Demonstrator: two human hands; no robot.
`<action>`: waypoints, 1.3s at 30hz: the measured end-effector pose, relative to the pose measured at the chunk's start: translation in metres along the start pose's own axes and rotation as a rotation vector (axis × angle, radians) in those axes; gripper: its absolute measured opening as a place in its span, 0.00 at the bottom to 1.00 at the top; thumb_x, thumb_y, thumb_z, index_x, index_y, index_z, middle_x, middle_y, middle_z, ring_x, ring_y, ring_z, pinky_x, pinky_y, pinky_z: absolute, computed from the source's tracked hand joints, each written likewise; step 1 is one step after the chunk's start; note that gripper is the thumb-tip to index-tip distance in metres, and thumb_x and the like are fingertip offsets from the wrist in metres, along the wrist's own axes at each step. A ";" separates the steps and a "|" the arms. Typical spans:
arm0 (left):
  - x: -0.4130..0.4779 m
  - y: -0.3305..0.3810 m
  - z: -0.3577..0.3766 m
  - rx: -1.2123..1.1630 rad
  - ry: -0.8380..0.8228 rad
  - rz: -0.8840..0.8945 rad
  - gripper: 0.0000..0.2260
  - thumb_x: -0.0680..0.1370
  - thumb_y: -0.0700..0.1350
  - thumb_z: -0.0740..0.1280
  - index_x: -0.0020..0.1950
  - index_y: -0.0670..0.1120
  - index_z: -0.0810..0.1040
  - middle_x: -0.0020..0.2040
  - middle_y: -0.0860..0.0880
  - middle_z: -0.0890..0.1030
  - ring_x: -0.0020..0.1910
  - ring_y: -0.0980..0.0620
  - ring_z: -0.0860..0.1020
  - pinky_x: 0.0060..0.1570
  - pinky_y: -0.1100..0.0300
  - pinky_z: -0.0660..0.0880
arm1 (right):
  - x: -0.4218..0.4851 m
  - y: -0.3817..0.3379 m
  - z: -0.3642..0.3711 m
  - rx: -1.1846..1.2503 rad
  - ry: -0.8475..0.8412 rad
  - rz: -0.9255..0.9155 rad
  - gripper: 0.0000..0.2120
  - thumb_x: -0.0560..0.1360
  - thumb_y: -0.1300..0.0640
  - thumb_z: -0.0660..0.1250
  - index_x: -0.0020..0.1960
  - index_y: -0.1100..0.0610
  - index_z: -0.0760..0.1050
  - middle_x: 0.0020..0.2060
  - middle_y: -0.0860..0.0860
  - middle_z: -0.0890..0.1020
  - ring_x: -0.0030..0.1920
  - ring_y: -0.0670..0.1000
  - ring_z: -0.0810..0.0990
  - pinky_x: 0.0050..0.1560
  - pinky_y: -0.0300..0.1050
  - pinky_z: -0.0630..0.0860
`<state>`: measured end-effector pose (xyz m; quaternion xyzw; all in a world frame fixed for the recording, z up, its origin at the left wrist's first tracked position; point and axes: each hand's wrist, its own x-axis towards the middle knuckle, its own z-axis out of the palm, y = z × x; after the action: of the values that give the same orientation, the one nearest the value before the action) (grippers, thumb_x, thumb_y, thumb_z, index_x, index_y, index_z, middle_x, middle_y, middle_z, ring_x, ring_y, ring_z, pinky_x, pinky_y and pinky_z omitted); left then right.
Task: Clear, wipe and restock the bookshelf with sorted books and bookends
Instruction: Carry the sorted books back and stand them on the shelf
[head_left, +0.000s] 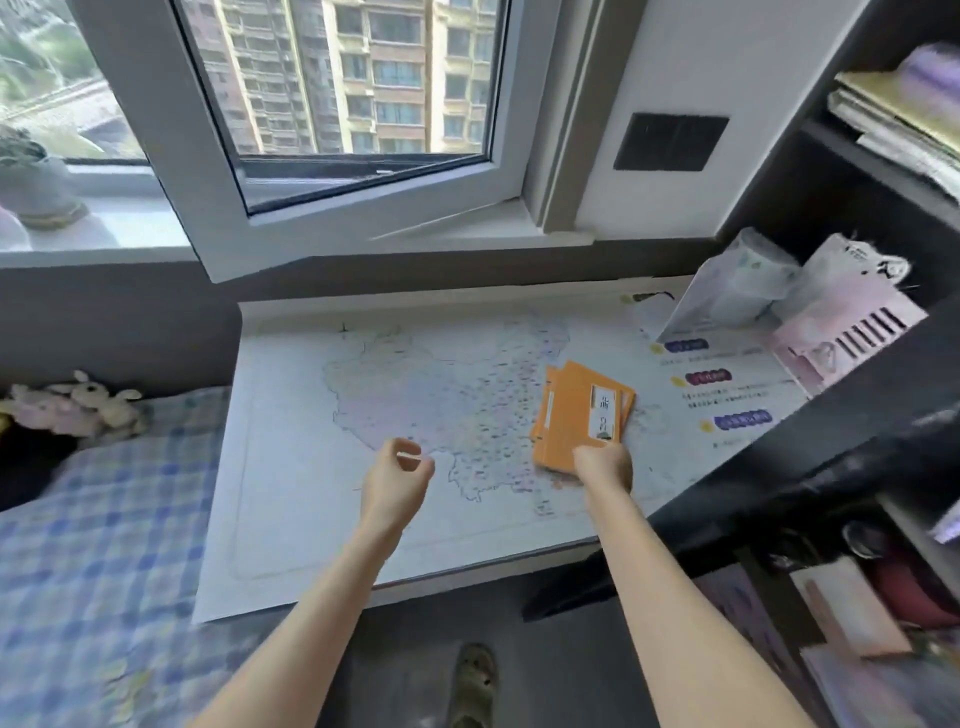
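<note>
Head view: the person stands at a desk (291, 467) covered by a large printed map, under a window (363, 156), with a dark bookshelf (831, 447) along the right side. The right hand (605, 465) grips the near edge of a small stack of thin orange books (574, 410), slightly fanned, with a white label on the top cover. The stack is over the right part of the map, close to the shelf; I cannot tell whether it already rests on the desk or hangs just above it. The left hand (397, 470) hovers over the middle of the map, well apart from the books, fingers curled loosely toward the thumb. A pale sliver shows at the fingertips, and I cannot tell whether that is a nail or something small being pinched.

At the desk's far right corner a pink slotted holder (852, 332) leans beside a clear plastic bag (727, 296). Papers (893, 109) are piled on an upper shelf, and more items sit blurred on the lower shelves. A checked bedsheet (104, 519) and a plush toy (88, 405) lie to the left.

This looks like the clearing stage, with the desk used as a holding spot. The next move likely calls for laying the books flat and squared, letting go, then turning to the shelf for what is left before any wiping.
</note>
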<state>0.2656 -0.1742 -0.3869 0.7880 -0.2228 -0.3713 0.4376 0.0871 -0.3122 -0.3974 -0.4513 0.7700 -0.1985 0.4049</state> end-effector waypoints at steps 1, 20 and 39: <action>0.006 -0.001 0.010 0.008 -0.021 -0.012 0.06 0.76 0.43 0.66 0.53 0.46 0.74 0.47 0.46 0.81 0.42 0.47 0.78 0.38 0.58 0.72 | 0.008 0.003 0.005 -0.009 0.053 0.028 0.15 0.73 0.64 0.63 0.59 0.61 0.74 0.55 0.60 0.80 0.53 0.62 0.79 0.52 0.53 0.78; 0.165 0.055 0.206 0.278 -0.424 -0.139 0.14 0.73 0.34 0.60 0.59 0.38 0.74 0.45 0.46 0.76 0.45 0.46 0.77 0.36 0.56 0.73 | 0.155 -0.005 0.028 0.122 0.143 0.352 0.11 0.69 0.58 0.74 0.50 0.62 0.81 0.44 0.56 0.83 0.42 0.56 0.79 0.42 0.44 0.73; 0.154 0.070 0.083 -0.101 -0.743 0.113 0.16 0.69 0.24 0.63 0.45 0.45 0.74 0.38 0.52 0.78 0.39 0.56 0.75 0.37 0.61 0.73 | 0.029 -0.019 0.037 0.284 -0.070 -0.283 0.14 0.69 0.65 0.75 0.49 0.55 0.73 0.44 0.50 0.80 0.46 0.41 0.79 0.45 0.33 0.74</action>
<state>0.2949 -0.3578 -0.4158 0.5637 -0.3907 -0.6176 0.3850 0.1188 -0.3442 -0.4194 -0.5000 0.6486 -0.3442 0.4592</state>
